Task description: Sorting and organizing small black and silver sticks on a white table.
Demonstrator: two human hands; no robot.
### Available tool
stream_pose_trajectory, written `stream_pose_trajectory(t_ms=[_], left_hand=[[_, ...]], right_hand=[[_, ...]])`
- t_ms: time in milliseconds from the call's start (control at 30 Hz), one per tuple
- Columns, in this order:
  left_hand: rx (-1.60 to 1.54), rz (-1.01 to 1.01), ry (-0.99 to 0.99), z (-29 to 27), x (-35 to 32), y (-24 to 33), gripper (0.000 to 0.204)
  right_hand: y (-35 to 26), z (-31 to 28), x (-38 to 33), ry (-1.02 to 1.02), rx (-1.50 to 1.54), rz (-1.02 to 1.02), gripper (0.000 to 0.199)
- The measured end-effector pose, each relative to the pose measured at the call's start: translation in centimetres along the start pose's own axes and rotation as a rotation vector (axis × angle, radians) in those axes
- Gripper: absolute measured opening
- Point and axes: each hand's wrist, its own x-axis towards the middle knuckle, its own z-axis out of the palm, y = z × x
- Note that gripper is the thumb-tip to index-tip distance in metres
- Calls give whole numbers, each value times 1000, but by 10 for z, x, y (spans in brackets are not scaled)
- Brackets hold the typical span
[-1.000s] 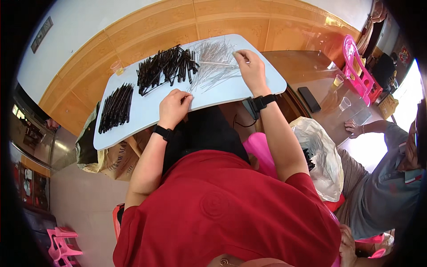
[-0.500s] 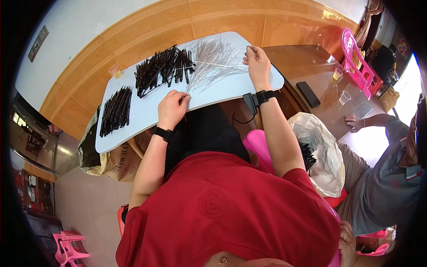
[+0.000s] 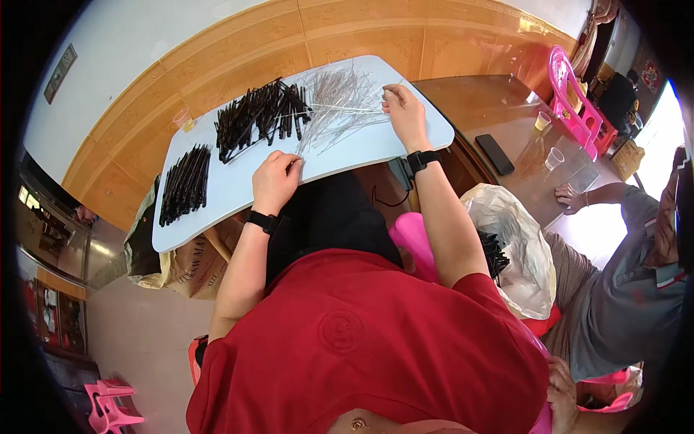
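Observation:
My left hand (image 3: 275,179) rests near the front edge of a light blue table (image 3: 340,152), fingers curled around something thin that I cannot make out. My right hand (image 3: 403,110) lies at the right side of a loose pile of thin silvery wires (image 3: 338,101), pinching a wire end between thumb and fingers. A big heap of black sticks (image 3: 260,114) lies left of the wires. A smaller neat bundle of black sticks (image 3: 185,182) sits at the table's left end. Both wrists wear black bands.
A small cup (image 3: 183,120) stands at the table's far left edge. A white plastic bag holding black sticks (image 3: 506,246) sits to my right. Another person (image 3: 614,289) sits at a brown table (image 3: 499,116) with a phone (image 3: 495,153) and cups. Pink chair (image 3: 571,90) beyond.
The view shifted, so the table sits lower in the frame. My right hand moved left, closer into the wire pile. My left hand stays near the front edge.

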Motion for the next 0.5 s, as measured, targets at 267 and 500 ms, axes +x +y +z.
stream_pose_trajectory(t_ms=[267, 500], left_hand=[[10, -5, 2, 1, 2, 0, 13], [17, 7, 23, 3, 1, -1, 12]], right_hand=[[-1, -1, -2, -77, -248, -127, 20], [14, -8, 6, 122, 245, 227, 27]])
